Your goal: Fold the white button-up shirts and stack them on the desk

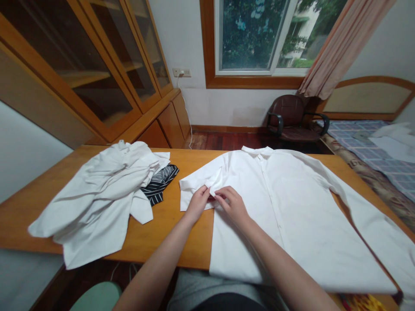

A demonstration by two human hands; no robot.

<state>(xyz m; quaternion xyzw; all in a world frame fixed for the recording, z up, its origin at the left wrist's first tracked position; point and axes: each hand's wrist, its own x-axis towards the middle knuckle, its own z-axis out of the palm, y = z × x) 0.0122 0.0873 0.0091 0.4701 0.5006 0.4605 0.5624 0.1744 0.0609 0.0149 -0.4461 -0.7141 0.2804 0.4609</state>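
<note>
A white button-up shirt (292, 207) lies spread flat, front up, on the wooden table (168, 224), collar away from me. Its left sleeve (201, 181) is folded up short near the table's middle. My left hand (198, 203) pinches the sleeve's lower edge with closed fingers. My right hand (231, 204) sits just beside it, fingers pressed on the same fold where the sleeve meets the body. The shirt's right sleeve (372, 220) stretches toward the table's right edge.
A crumpled pile of white garments (100, 194) lies on the table's left, over a black striped cloth (160, 183). Beyond the table stand a dark armchair (290, 116), a wooden glass-door cabinet (97, 65), a window and a bed (382, 142) at right.
</note>
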